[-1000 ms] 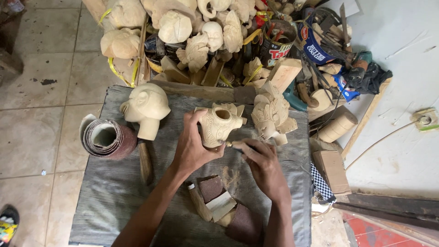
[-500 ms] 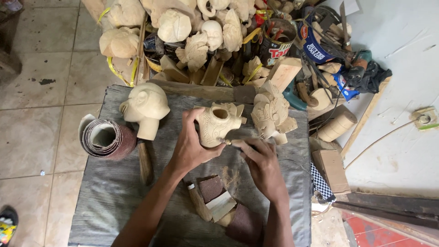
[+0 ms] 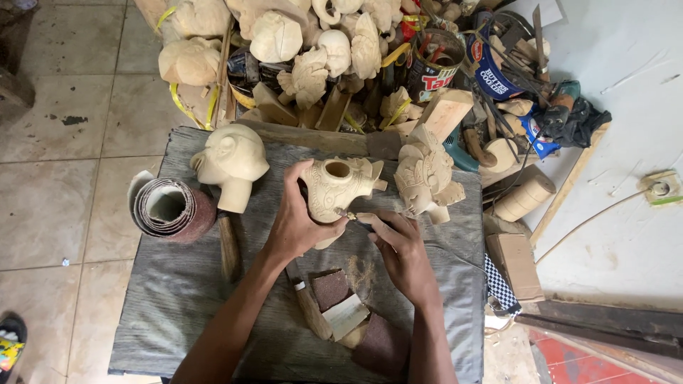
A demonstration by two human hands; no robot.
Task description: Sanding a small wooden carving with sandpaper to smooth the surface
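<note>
Wooden carving [image 3: 334,186] in left grip [image 3: 297,226]

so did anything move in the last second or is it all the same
Almost nothing changed. The left hand still grips the hollow wooden carving, and the right hand still holds a small tool against its lower edge. The carved head and sandpaper roll have not moved.
</note>
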